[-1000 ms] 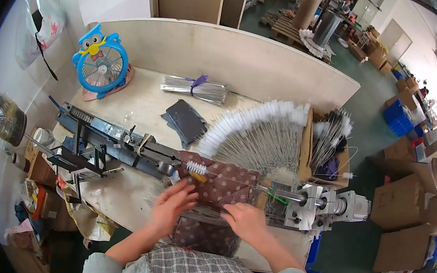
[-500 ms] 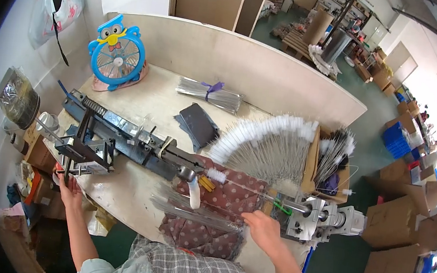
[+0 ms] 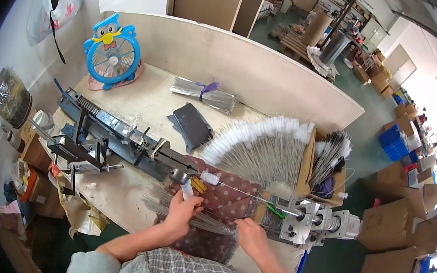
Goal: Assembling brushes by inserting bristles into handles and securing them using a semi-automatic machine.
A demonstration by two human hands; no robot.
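My left hand (image 3: 181, 214) is wrapped round the white-sleeved handle (image 3: 187, 191) of a metal lever on the long black bench machine (image 3: 136, 146). My right hand (image 3: 250, 234) has its fingers pressed together at the right end of a bundle of thin metal wires (image 3: 208, 222); what they pinch is too fine to make out. Beyond both hands, a small white bristle brush (image 3: 209, 177) sits at the machine's end. Its wire stem runs right to the silver spindle unit (image 3: 308, 222). A dotted brown quilted cloth (image 3: 230, 194) lies beneath.
Finished-looking white brushes (image 3: 266, 147) lie fanned out behind the cloth, beside a cardboard box (image 3: 325, 194) holding more. A tied wire bundle (image 3: 204, 94), dark cloth pieces (image 3: 191, 125) and a blue fan (image 3: 113, 60) stand farther back. A black crank frame (image 3: 79, 153) juts out at left.
My left hand has left the crank frame at the far left and moved right onto the white lever handle. The lever has swung slightly. My right hand stays near the wire ends.
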